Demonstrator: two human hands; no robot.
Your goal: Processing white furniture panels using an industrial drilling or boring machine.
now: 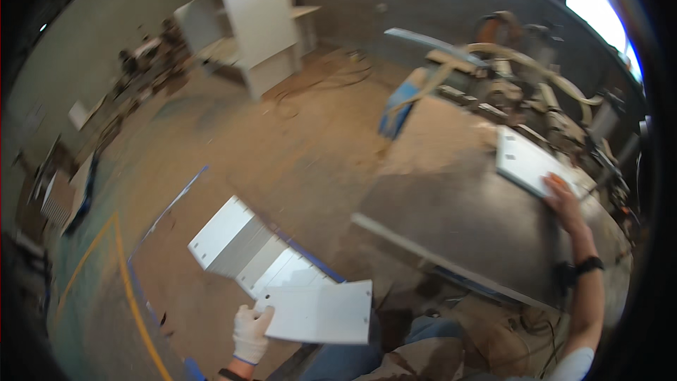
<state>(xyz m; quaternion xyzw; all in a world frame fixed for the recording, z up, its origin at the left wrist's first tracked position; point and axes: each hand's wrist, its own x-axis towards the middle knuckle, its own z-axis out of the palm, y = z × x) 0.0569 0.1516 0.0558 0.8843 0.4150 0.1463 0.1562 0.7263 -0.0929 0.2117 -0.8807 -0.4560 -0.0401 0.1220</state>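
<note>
Moving white panels between floor stack and counter, midway by the look of it.
One panel (321, 312) is clasped in the gloved left hand (251, 331) at 6 o'clock; another panel (525, 162) on the counter (451, 219) is pressed flat under the right hand (563, 201) at 3 o'clock; the stack (247, 250) remains.

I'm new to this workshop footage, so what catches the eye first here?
The gloved left hand holds a white panel low in the middle, above a stack of white panels on the floor. To the right, the bare right hand presses another white board on the dusty machine table.
</note>
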